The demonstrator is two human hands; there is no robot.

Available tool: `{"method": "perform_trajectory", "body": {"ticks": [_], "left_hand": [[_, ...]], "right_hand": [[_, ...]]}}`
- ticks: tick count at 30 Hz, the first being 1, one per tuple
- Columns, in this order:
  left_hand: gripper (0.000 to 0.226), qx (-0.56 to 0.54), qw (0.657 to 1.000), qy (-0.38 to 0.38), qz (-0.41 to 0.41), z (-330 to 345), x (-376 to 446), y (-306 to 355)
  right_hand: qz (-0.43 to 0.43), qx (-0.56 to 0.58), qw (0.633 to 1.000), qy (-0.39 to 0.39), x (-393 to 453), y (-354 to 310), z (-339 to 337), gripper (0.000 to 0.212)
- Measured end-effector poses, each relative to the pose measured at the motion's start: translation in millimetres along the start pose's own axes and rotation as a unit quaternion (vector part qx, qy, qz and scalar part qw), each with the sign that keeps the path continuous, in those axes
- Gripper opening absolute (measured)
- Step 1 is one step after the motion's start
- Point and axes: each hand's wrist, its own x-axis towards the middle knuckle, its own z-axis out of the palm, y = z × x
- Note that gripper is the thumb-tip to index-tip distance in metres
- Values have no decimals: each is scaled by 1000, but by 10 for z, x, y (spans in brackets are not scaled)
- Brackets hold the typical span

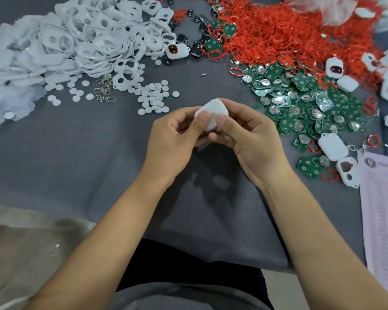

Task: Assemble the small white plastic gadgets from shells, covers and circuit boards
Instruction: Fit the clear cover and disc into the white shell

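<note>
table (pixel 99 157): grey felt-like cover, carrying every heap of parts; I work above its near middle, where nothing lies under my hands but shadow.
covers (pixel 81 41): big white heap at far left, frames with two openings each. I need none while this piece is in hand.
red rings (pixel 278 34): wide tangle at far right, well apart from my work.
circuit boards (pixel 305 104): green pile to my right, coin cells showing on many. The next board is within easy reach of my right hand.
paper form (pixel 381 220): lies at the right table edge, beside a few finished pieces.
white discs (pixel 152 97): scattered just beyond my hands, near a few metal clasps (pixel 104 90).
left hand (pixel 173 139): fingers curled behind the gadget, thumb flat on its near face, clamped on it.
right hand (pixel 251 139): the same from the other side, thumb pressed on the face beside my left thumb, fingers wrapped beneath.
gadget (pixel 212 114): small white rounded shell, held between both hands above the table, smooth back turned to me; its front and seam are hidden, so I cannot tell whether it has closed all round.
step, as I judge it: pressing the two halves shut.
doing it well: I should squeeze evenly with both thumbs against the fingers behind, walk the pressure round the edge, and keep the halves square so the board inside does not get pinched.
risk: pressing one corner only may leave the opposite side gaping.
</note>
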Motion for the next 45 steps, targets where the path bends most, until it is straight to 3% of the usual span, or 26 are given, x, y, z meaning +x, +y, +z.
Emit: {"method": "perform_trajectory", "body": {"ticks": [6, 12, 18, 28, 37, 45], "left_hand": [[29, 49, 993, -107, -2, -52, -5, -27], [15, 56, 993, -104, 14, -46, -39, -26], [15, 59, 994, -90, 19, -25, -55, -32], [33, 5, 991, -133, -6, -32, -46, 75], [36, 14, 998, -49, 28, -27, -26, 48], [15, 19, 999, -29, 17, -30, -30, 9]], "right_hand": [[-64, -85, 993, 57, -8, 8, 2, 22], [-64, -84, 992, 61, -17, -9, 26, 41], [-89, -128, 986, 55, -21, 11, 32, 16], [-127, -143, 980, 46, -16, -17, 13, 21], [-77, -111, 991, 8, -31, 19, 80, 37], [-34, -92, 994, 56, -3, 9, 10, 18]]}}
